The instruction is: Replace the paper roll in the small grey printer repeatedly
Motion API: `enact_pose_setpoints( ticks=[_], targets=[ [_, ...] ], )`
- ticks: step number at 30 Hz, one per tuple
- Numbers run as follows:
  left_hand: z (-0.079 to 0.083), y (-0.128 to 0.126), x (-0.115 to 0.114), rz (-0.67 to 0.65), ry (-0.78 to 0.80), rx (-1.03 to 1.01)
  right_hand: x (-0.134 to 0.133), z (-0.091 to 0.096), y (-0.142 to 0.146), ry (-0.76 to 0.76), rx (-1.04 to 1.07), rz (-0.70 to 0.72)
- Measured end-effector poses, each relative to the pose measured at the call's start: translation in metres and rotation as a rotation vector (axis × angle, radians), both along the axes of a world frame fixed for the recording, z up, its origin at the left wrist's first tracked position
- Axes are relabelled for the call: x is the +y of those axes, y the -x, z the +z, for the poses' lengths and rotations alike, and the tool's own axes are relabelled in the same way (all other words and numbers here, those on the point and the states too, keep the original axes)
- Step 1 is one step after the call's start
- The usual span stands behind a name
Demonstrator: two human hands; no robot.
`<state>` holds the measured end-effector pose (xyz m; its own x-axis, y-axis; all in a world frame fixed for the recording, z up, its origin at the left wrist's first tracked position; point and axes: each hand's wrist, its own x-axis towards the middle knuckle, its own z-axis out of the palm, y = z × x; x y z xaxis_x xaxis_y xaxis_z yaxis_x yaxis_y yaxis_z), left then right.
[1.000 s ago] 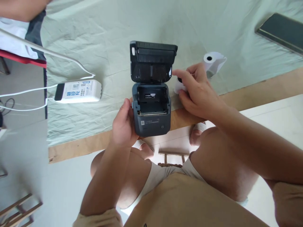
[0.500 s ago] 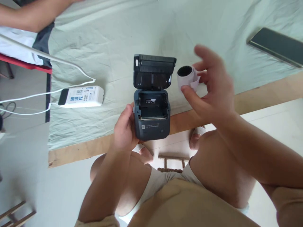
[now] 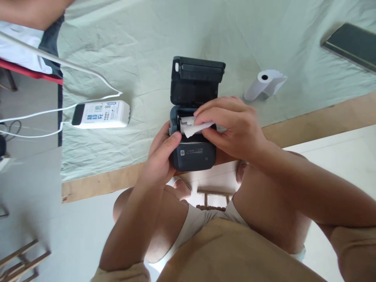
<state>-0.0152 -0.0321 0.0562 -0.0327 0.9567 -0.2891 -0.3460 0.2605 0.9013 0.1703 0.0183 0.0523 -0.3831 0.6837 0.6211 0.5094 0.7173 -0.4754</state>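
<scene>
While the left hand clasps the dark boxy plastic printer, the right hand, closed on curled white paper, should pinch lightly.

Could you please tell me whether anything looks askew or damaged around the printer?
The white paper in the right hand, over the open printer, looks ragged-edged. Beyond that hand, the paper roll on the cloth trails a loose end instead of sitting neatly wound. Nothing looks spilled.
</scene>
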Motion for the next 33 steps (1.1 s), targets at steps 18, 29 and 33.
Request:
enact_pose_setpoints(
  ticks=[18, 29, 33],
  targets=[
    [-0.018, 0.007, 0.004, -0.06, -0.145, 0.084, -0.015, -0.02, -0.008, -0.18, 0.028, 0.181],
    [-0.019, 0.007, -0.003, -0.06, -0.177, 0.011, -0.004, -0.011, -0.019, -0.04, 0.14, 0.008],
    [-0.018, 0.007, -0.004, -0.062, -0.156, -0.027, 0.001, -0.02, -0.022, 0.104, 0.231, -0.003]
  ],
)
